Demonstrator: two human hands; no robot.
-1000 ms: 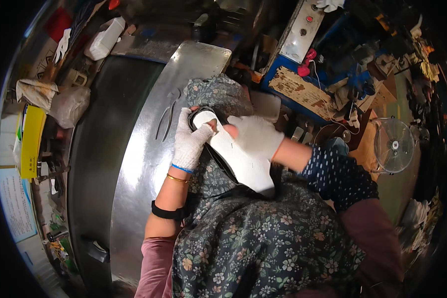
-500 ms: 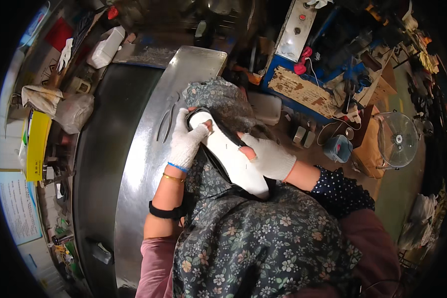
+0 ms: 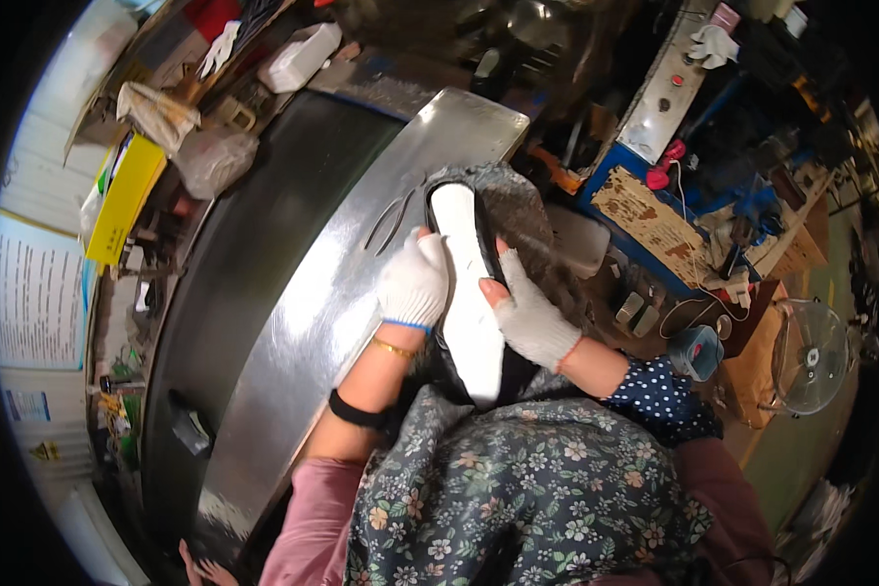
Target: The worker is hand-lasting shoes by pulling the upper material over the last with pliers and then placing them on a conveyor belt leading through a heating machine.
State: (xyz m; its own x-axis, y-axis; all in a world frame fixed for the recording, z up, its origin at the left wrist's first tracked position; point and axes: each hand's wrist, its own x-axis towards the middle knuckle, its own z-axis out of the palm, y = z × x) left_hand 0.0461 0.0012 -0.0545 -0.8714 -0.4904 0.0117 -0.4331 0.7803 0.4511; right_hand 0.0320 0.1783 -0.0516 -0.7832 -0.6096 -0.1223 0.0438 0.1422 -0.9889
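An upside-down shoe, its white sole-shaped board facing up and its black upper showing round the edge, lies above my lap. My left hand, in a white fingertip-less glove, grips the shoe's left side, fingers curled over the black edge. Across from it, my right hand, gloved alike, holds the right side, with the thumb lying on the white board. The shoe's narrow pointed end is toward me. On the metal bench beside the left hand rests a slim curved metal tool with two dark arms.
A shiny metal bench top runs along my left, with a dark conveyor belt beyond it. Another person's hands show at the lower left. On the right stand a blue machine, a blue bucket and a fan.
My view has turned, so the surroundings sit further right. The shoe has swung more upright, and my left hand has shifted from its far end down along its left side.
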